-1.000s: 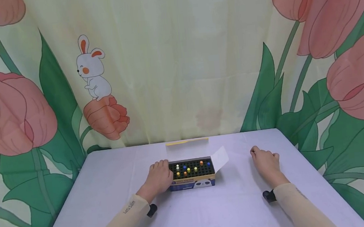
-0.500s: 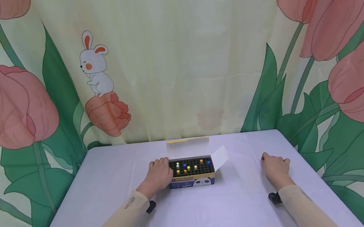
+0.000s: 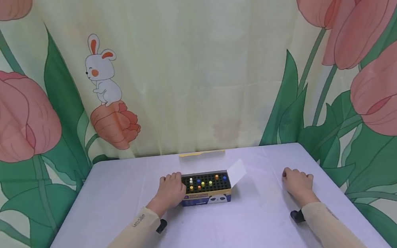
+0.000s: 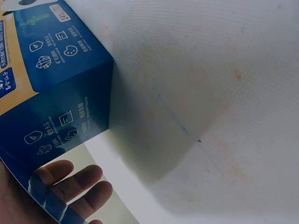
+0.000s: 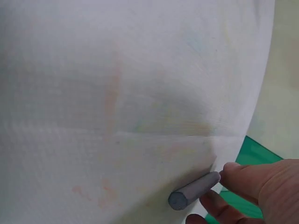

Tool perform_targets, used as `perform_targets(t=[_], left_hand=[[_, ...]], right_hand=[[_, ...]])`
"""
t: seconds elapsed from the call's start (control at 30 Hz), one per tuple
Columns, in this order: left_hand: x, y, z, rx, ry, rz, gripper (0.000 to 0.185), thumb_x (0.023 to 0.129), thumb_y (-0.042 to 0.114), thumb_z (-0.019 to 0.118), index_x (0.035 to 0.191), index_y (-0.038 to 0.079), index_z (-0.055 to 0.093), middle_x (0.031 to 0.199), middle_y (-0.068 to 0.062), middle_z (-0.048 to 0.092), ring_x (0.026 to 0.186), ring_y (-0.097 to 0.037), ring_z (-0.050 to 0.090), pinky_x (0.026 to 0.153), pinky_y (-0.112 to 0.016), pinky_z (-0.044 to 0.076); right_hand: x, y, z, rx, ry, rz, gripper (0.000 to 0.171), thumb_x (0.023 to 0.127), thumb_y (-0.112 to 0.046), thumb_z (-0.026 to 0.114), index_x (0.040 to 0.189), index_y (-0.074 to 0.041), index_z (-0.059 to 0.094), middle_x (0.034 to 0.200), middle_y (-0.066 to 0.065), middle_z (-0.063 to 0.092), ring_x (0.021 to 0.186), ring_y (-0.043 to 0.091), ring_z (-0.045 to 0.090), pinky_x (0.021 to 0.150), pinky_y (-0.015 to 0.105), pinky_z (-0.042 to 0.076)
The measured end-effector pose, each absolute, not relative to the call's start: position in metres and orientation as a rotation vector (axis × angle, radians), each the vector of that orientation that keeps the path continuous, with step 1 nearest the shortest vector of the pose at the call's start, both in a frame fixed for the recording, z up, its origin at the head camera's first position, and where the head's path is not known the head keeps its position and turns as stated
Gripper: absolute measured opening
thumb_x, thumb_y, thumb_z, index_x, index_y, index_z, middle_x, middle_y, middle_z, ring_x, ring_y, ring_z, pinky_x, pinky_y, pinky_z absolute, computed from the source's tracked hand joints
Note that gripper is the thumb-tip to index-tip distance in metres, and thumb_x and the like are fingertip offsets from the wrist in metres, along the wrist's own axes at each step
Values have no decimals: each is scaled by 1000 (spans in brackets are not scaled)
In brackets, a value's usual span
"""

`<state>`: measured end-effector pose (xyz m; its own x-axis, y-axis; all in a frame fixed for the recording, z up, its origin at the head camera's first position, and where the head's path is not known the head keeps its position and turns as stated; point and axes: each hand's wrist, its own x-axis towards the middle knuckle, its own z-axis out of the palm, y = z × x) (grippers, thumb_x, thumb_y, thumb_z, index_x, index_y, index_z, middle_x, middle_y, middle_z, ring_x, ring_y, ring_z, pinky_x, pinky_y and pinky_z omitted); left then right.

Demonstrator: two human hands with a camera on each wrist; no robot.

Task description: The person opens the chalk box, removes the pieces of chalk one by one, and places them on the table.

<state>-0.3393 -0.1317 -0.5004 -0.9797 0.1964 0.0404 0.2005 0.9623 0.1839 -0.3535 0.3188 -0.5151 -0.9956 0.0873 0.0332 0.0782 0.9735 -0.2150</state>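
Fingers [image 5: 244, 181] of my R hand [image 3: 299, 184] pinch a grey stick [image 5: 195, 189], well right of the open box [image 3: 200, 199]; my L hand [image 3: 169, 191] grips its L end. Part-way, I'd say: sev. coloured sticks [image 3: 202, 184] in tray slots [image 3: 222, 185], most vacant, grey one out.

Over my remote feed I have a blue-and-tan rectangular cardboard box [image 3: 206, 200] midway across the white cloth-covered desk [image 3: 119, 199], coloured cylindrical sticks [image 3: 203, 184] upright in its black holed tray [image 3: 222, 182]. The left hand [image 3: 167, 191] holds the box's left end; a white card flap [image 3: 236, 171] juts right. Well to the right, the right hand [image 3: 298, 184] pinches a grey cylindrical stick [image 5: 195, 190]. Behind hangs a floral fabric curtain [image 3: 186, 69].
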Motion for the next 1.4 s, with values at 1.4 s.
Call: perform_targets(t=[1.4], left_hand=[[-340,-132,-494,-342,-3103,-258,46,103,25,36,133,-6,51,118,-19,61,113,-35,57,109,-58,38]], right_hand=[[-345,123,-396,331,-2724,864,27,109,-22,52,127,-7,66,124,14,64,105,30,65,88,46,56]])
